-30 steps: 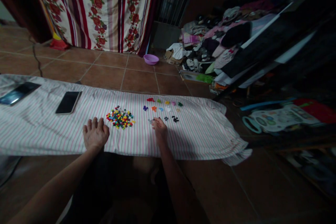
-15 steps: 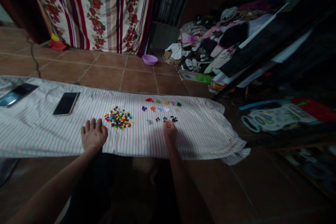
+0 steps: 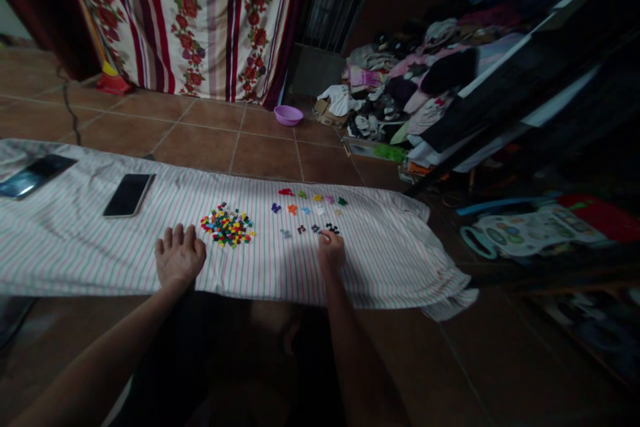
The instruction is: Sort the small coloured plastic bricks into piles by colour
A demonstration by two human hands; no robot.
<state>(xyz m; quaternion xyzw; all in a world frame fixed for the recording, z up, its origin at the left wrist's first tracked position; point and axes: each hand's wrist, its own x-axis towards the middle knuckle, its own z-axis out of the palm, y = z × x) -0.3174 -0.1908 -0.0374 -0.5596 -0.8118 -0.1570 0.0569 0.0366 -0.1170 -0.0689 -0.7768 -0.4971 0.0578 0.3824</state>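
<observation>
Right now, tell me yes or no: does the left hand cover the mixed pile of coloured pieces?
No, the left hand lies on the striped cloth beside the mixed pile.

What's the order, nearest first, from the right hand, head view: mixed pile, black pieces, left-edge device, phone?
1. Black pieces, just beyond the right hand.
2. Mixed pile, to its left.
3. Phone, left past the pile.
4. Left-edge device, farthest left.

My left hand (image 3: 180,259) lies flat, back up, by the surface's (image 3: 395,267) near edge, fingers slightly spread toward the far edge. My right hand (image 3: 331,253), nearer the right edge, has its fingers curled in. My left forearm (image 3: 113,345) slants in; my right forearm (image 3: 351,340) is steeper.
</observation>
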